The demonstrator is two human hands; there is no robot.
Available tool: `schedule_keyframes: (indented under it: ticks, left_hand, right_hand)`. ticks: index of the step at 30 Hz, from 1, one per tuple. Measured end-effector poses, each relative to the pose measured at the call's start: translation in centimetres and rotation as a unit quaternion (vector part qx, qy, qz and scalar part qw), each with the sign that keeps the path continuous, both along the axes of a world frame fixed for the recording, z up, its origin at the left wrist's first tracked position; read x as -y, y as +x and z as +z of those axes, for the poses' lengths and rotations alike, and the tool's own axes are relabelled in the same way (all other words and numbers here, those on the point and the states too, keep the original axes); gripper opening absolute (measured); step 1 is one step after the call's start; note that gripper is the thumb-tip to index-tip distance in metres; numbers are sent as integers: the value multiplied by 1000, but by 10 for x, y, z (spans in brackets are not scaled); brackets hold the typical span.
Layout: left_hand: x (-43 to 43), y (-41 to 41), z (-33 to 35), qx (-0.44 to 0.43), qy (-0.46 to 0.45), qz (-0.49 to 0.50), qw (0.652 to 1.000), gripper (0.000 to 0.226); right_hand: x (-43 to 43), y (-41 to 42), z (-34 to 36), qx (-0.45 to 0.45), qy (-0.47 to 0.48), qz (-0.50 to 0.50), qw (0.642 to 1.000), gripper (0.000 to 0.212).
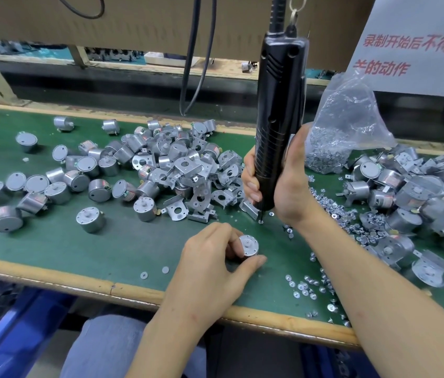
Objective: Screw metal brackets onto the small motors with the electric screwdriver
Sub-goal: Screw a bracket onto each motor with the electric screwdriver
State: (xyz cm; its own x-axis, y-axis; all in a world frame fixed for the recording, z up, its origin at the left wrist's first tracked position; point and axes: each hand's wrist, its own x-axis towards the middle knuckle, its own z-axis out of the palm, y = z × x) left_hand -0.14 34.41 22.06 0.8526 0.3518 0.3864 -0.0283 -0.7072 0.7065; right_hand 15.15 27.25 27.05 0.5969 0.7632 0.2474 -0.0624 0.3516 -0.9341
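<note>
My left hand (210,257) pinches a bare motor (248,245) on the green mat (106,246), no bracket on it yet, while my right hand (289,184) grips the screwdriver (278,118) near loose screws (330,205), with heaps of motors left to do.

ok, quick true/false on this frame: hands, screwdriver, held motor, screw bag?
1. The right hand grips the electric screwdriver. True.
2. The left hand holds a loose bracket. False: it holds a motor with no bracket visible on it.
3. The screwdriver tip is seated in the held motor. False: the tip is over the green mat, apart from the motor.
4. A plastic bag of screws sits to the right of the screwdriver. True.
</note>
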Motion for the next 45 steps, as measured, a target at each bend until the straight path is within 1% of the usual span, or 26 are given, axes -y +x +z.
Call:
schedule_keyframes:
  ticks: [2, 4, 7, 11, 13, 15, 18, 20, 22, 25, 26, 27, 28, 29, 30, 31, 32, 33, 34, 35, 37, 39, 41, 43, 45]
  left_hand:
    - [-2, 2, 3, 19, -23, 16, 999, 27]
    - [-9, 7, 9, 35, -25, 40, 998, 18]
    - [-23, 19, 19, 13, 41, 46, 998, 10]
    - [-29, 45, 28, -71, 140, -36, 987, 23]
    - [-28, 58, 31, -124, 191, -78, 971, 34]
    - [-29, 69, 35, -159, 231, -107, 954, 40]
    - [-33, 81, 39, -179, 265, -124, 939, 37]
    - [-33, 85, 41, -175, 290, -124, 933, 28]
    - [-34, 82, 40, -136, 279, -115, 944, 20]
    - [-39, 69, 44, -13, 205, -63, 977, 23]
    - [-42, 62, 47, 18, 185, -46, 982, 23]
    - [-45, 54, 48, 31, 163, -34, 986, 20]
    - [-47, 46, 49, 26, 132, -25, 991, 15]
    - [-50, 38, 49, 3, 89, -18, 996, 8]
    - [-52, 30, 47, -22, 49, -13, 998, 5]
    - [-53, 24, 44, -47, 27, -6, 999, 11]
    - [-54, 18, 38, -73, 24, -3, 997, 14]
    - [-52, 13, 34, -98, 36, 3, 995, 12]
    - [-49, 10, 29, -115, 57, 9, 992, 7]
    - [-45, 6, 27, -117, 82, 21, 989, 9]
    - [-38, -1, 24, -85, 119, 24, 989, 23]
    - [-29, -6, 27, -62, 115, -22, 991, 37]
    - [-22, -8, 27, -73, 107, -70, 989, 48]
    - [-18, -6, 25, -80, 113, -75, 987, 50]
    - [-16, -4, 22, -73, 120, -59, 988, 46]
  right_hand:
    - [1, 0, 0, -4, 7, 7, 1000, 88]
    - [3, 3, 3, -9, 19, 6, 1000, 85]
    - [10, 8, 10, -8, 29, -14, 999, 83]
    - [13, 12, 12, 6, 22, -49, 999, 90]
    - [12, 12, 12, 6, 19, -57, 998, 93]
    - [11, 12, 12, 2, 17, -59, 998, 94]
    - [9, 11, 12, 8, 18, -73, 997, 94]
    - [9, 11, 12, 14, 19, -86, 996, 95]
    - [10, 10, 13, 15, 23, -91, 995, 96]
    - [9, 9, 14, 14, 27, -90, 995, 95]
    - [9, 8, 14, 17, 25, -91, 995, 94]
    - [9, 7, 14, 19, 23, -91, 995, 94]
    - [8, 6, 14, 21, 20, -90, 996, 94]
    - [7, 5, 13, 22, 18, -86, 996, 93]
    - [7, 4, 13, 23, 16, -82, 996, 93]
    - [6, 3, 12, 23, 15, -78, 997, 93]
    - [6, 2, 12, 20, 16, -73, 997, 92]
    - [6, 1, 12, 16, 16, -68, 997, 91]
    - [6, 1, 11, 13, 16, -64, 998, 91]
    - [6, 1, 11, 13, 16, -61, 998, 90]
    - [5, 0, 11, 12, 15, -57, 998, 90]
    - [5, 0, 10, 10, 14, -53, 998, 90]
    - [4, -1, 9, 11, 15, -50, 999, 92]
    - [4, -1, 8, 4, 15, -44, 999, 92]
    - [3, -2, 7, -3, 15, -39, 999, 90]
